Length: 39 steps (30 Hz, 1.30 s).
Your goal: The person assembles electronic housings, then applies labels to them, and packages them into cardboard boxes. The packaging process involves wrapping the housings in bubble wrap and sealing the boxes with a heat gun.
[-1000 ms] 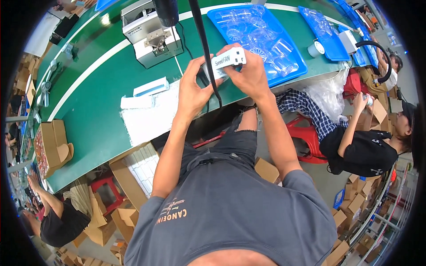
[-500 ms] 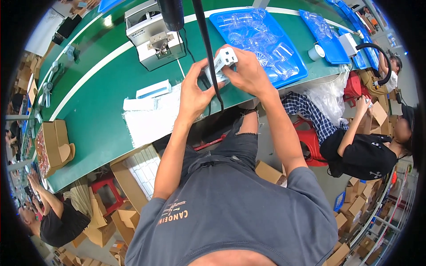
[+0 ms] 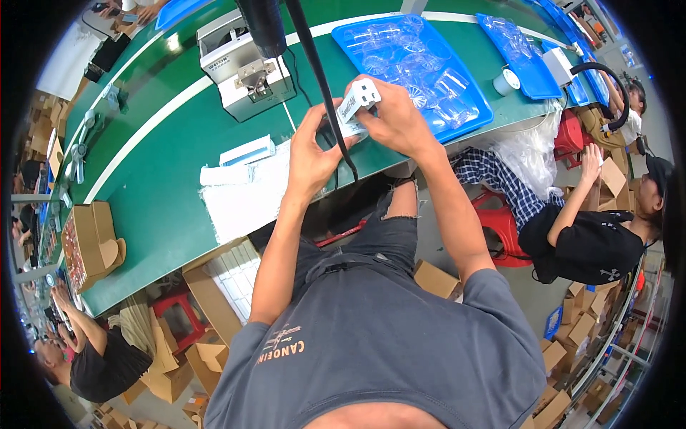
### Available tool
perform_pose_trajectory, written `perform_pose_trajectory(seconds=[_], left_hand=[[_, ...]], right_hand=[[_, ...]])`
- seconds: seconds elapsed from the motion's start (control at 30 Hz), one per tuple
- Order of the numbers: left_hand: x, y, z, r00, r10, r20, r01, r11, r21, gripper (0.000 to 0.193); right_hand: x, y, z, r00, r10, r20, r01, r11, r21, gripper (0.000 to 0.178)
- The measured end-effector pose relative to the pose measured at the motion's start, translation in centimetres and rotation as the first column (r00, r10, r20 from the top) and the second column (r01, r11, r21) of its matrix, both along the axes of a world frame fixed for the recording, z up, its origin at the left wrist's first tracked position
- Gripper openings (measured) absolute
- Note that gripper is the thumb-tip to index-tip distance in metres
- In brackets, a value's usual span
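A small white carton (image 3: 349,109) with dark printing and several small dark squares on its end is held between my two hands, above the table's near edge. My right hand (image 3: 400,121) is closed round its upper right side. On the other side, my left hand (image 3: 313,151) curls its fingers and thumb about the lower left part. A black cable hangs in front of the carton and hides some of it. Left of my hands, a white sheet (image 3: 246,204) of packing material lies on the green table, with another slim white box (image 3: 248,151) at its top edge.
A white bench machine (image 3: 254,89) stands beyond my hands. Blue trays (image 3: 468,132) of clear plastic parts lie to the right, near a white cup (image 3: 506,82). An open cardboard box (image 3: 100,239) sits far left. People (image 3: 589,236) sit on both sides.
The carton has turned slightly, so more of its printed side shows. Both hands keep their hold. The co-worker on the right has raised a hand a little.
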<state>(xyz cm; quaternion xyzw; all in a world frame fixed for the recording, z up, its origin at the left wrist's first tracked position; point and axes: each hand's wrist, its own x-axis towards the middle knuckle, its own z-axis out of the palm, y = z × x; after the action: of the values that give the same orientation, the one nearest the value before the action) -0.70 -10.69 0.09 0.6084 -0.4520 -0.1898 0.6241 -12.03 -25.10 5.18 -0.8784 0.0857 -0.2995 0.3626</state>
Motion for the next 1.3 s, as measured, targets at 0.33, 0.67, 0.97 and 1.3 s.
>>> perform_pose_trajectory(seconds=[0.33,0.67,0.97,1.3], left_hand=[[0.5,-0.3,-0.2,0.999,-0.001,-0.048,0.0,1.0,-0.012,0.063],[-0.5,-0.3,-0.2,0.973,0.089,0.213,-0.076,0.995,-0.072,0.056],[-1.0,0.7,2.9,0.841,0.222,0.493,-0.239,0.971,-0.03,0.052],[-0.3,1.6,5.2,0.933,0.106,0.345,-0.126,0.991,0.036,0.05]], right_hand=[[0.7,1.1,0.4,1.0,-0.022,-0.016,0.023,0.999,0.043,0.024],[-0.6,2.0,-0.6,0.987,-0.158,0.013,0.154,0.975,0.16,0.026],[-1.3,3.0,-0.2,0.979,-0.203,0.018,0.18,0.905,0.385,0.016],[-2.9,3.7,0.4,0.984,-0.082,0.159,0.09,0.995,-0.04,0.025]])
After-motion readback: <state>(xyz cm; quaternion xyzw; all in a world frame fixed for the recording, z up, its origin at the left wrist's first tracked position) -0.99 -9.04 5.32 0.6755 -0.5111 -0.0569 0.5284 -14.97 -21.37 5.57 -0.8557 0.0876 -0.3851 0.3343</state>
